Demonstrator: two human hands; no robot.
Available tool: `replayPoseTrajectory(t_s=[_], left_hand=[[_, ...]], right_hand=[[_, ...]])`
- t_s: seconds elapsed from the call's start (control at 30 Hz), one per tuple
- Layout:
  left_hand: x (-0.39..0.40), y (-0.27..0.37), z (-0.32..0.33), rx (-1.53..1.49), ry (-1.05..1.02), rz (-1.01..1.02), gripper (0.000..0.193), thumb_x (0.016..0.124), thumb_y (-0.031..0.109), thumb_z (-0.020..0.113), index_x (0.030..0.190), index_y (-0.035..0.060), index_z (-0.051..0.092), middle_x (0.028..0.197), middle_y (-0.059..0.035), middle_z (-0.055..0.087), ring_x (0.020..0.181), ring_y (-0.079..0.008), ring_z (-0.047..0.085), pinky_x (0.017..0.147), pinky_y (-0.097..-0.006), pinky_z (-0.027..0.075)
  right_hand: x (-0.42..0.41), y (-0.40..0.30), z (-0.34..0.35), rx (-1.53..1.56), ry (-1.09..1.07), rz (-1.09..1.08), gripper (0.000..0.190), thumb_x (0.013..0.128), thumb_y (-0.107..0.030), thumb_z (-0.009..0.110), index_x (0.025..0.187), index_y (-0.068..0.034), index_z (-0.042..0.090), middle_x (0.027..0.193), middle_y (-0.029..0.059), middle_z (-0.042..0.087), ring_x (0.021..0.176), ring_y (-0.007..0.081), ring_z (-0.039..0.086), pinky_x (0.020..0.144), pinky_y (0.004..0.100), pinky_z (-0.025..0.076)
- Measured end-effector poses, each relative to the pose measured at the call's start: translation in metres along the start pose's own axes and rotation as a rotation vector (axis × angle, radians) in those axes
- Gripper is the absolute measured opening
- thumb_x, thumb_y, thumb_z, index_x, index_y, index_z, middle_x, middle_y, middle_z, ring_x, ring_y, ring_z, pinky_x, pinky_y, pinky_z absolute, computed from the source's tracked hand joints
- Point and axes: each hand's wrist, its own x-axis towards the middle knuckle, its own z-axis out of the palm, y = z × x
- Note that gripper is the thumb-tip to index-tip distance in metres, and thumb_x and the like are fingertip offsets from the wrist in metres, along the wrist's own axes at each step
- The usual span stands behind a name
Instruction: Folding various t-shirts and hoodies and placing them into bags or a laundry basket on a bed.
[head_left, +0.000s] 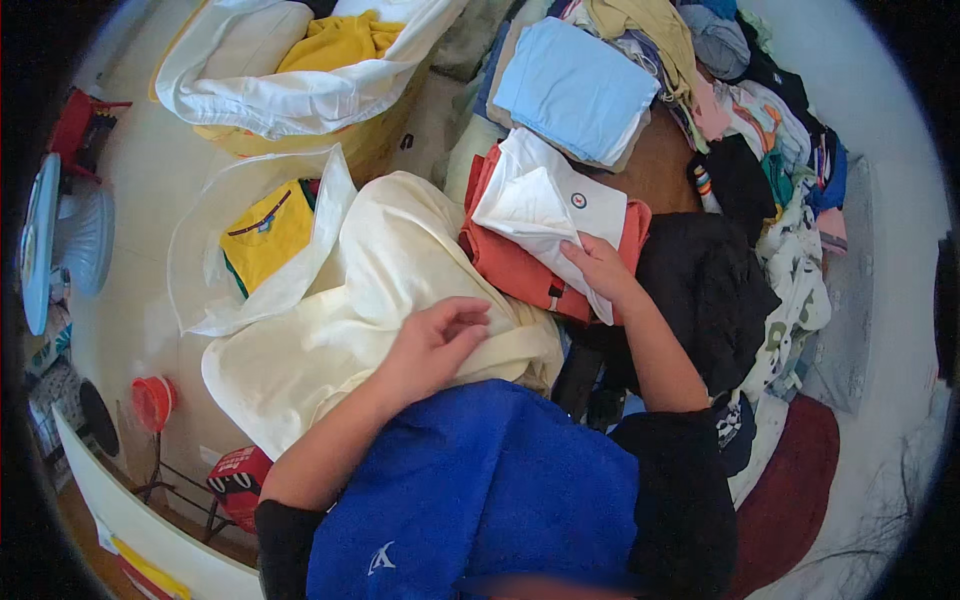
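Observation:
A folded white garment (551, 199) with a small round badge lies on top of folded orange-red clothing (517, 266). My right hand (600, 271) holds the white garment's lower right edge between thumb and fingers. With its fingers loosely curled and nothing in them, my left hand (442, 337) is over the cream cloth (390, 247) spread across my lap. Beyond the white garment, a folded light blue cloth (574, 79) tops another stack. Left of the cream cloth, a folded yellow garment (266, 225) lies in a clear plastic bag (311, 274).
A white-lined yellow basket (277, 101) holding cloth stands at the upper left. Mixed clothes (780, 127) are heaped along the right, with black cloth (690, 300) nearer me. At the left are a red chair (79, 135), a light blue stool (82, 232) and a red box (241, 484).

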Motion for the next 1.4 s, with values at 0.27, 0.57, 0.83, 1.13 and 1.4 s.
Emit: replayPoseTrajectory(t_s=[0.27,0.57,0.83,1.13,1.4], left_hand=[[0.031,0.009,0.053,-0.502,0.001,-0.331,0.090,0.087,0.037,0.062,0.146,0.0083,0.000,0.136,-0.0142,0.038,0.111,-0.0260,0.052,0.094,-0.0394,0.043],[-0.023,0.030,-0.003,-0.464,0.207,-0.210,0.064,0.083,0.034,0.066,0.131,0.0088,0.032,0.113,-0.0119,0.054,0.097,-0.0234,0.059,0.074,-0.0404,0.054],[-0.041,0.004,-0.036,-0.723,0.360,-0.342,0.039,0.091,0.026,0.052,0.123,0.0052,0.043,0.113,-0.0111,0.056,0.101,-0.0239,0.058,0.084,-0.0420,0.050],[-0.047,0.009,-0.020,-0.524,0.423,-0.191,0.046,0.084,0.007,0.056,0.127,-0.0013,0.042,0.116,-0.0155,0.057,0.103,-0.0274,0.059,0.088,-0.0392,0.049],[-0.066,0.030,-0.071,-0.525,0.424,-0.133,0.049,0.079,0.004,0.056,0.127,-0.0005,0.044,0.114,-0.0135,0.059,0.099,-0.0240,0.061,0.089,-0.0360,0.049]], right_hand=[[-0.039,-0.083,0.013,-0.390,0.018,-0.173,0.029,0.092,-0.022,0.049,0.109,-0.001,0.058,0.097,0.0192,0.063,0.090,0.0301,0.061,0.080,0.0375,0.047],[-0.060,-0.149,0.125,-0.399,-0.266,-0.504,0.033,0.085,-0.016,0.048,0.107,0.008,0.052,0.099,0.0239,0.057,0.090,0.0396,0.058,0.080,0.0446,0.048],[-0.023,-0.118,0.123,0.053,-0.579,-0.476,0.041,0.083,-0.017,0.061,0.121,-0.002,0.053,0.096,0.0115,0.058,0.085,0.0196,0.058,0.075,0.0298,0.048],[0.001,-0.025,0.058,-0.183,0.115,0.087,0.044,0.079,-0.034,0.067,0.105,0.002,0.059,0.096,0.0156,0.063,0.090,0.0239,0.061,0.077,0.0353,0.048],[0.012,-0.042,0.074,-0.122,-0.095,0.044,0.060,0.076,-0.043,0.071,0.110,0.004,0.056,0.100,0.0164,0.063,0.093,0.0213,0.061,0.079,0.0318,0.048]])
